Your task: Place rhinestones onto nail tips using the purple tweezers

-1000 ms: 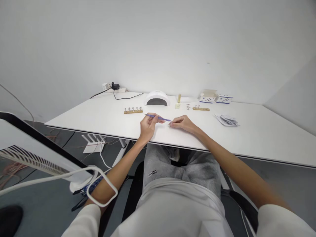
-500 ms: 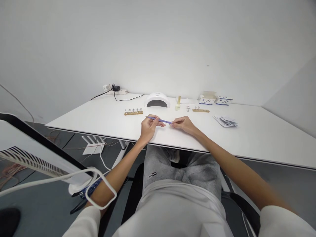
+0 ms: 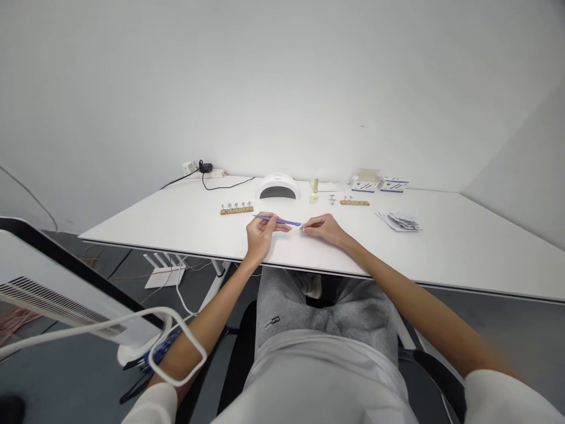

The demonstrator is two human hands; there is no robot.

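My left hand [image 3: 261, 235] is closed around a slim purple tool [image 3: 282, 221] with a thin pointed end on the left; its blunt end points at my right hand. My right hand [image 3: 325, 228] pinches a small shiny piece [image 3: 302, 228], too small to make out fully. The tool's right end is close to that piece; I cannot tell whether they touch. Both hands are above the white table [image 3: 309, 253] near its front edge. Beyond them are a wooden bar [image 3: 237, 210] with several metal nail stands and another wooden bar [image 3: 355, 202] with fewer stands.
A white nail lamp [image 3: 278, 184] stands at the back, with a nail polish bottle [image 3: 314, 191] to its right. Loose metal stands [image 3: 332, 200], small boxes [image 3: 367, 180] and a pile of packets [image 3: 399, 221] lie rightward. A black adapter [image 3: 205, 167] sits at back left.
The view has shifted slightly. The tool's right end and the small piece in my right hand look slightly farther apart. Both hands keep their grips.
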